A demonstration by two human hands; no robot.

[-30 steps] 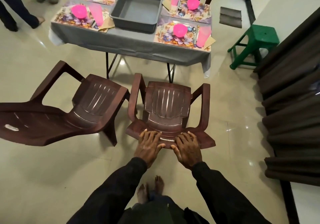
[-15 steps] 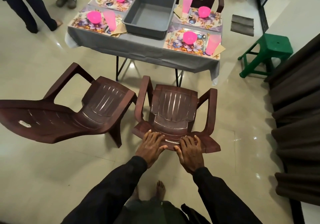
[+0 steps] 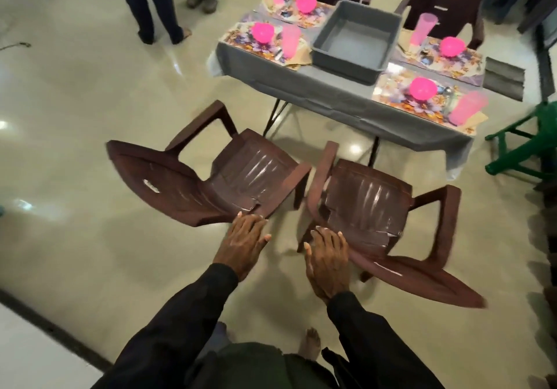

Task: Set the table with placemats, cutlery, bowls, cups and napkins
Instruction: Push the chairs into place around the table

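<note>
Now the left hand (image 3: 242, 245) lies on the top edge of the left chair (image 3: 241, 174), fingers laid fairly straight over the backrest and thumb out to the side. It is not clenched, more a flat press than a grab. The right hand (image 3: 327, 260) does the same on the right chair (image 3: 367, 199), with flat fingers on the backrest rim and nothing pinched. I cannot tell whether any fingertips hook under either edge.

Change: half a second ago both hands sat side by side on the right chair's back. The left one has since crossed to the other chair, so it is one hand per chair. The view has also swung, putting the table (image 3: 331, 96) up and to the right.

Both chairs face the table, near its front edge but not tucked in, and the left one is angled off.

The table looks fully laid. There are four flowery placemats (image 3: 394, 93), each with a pink bowl (image 3: 423, 88) and a pink cup (image 3: 468, 108). A tan napkin (image 3: 476, 119) peeks from under the nearest cup, and cutlery (image 3: 449, 96) lies beside the bowl. An empty gray tub (image 3: 343, 63) sits in the middle of the cloth.

My judgement is that setting is done and this is seating tidy-up, with the likely next step pushing both chairs in together. The risk is a chair catching the hanging cloth.

A green stool (image 3: 521, 150) stands at the right, and bystanders' legs (image 3: 156, 3) show at the top left.
</note>
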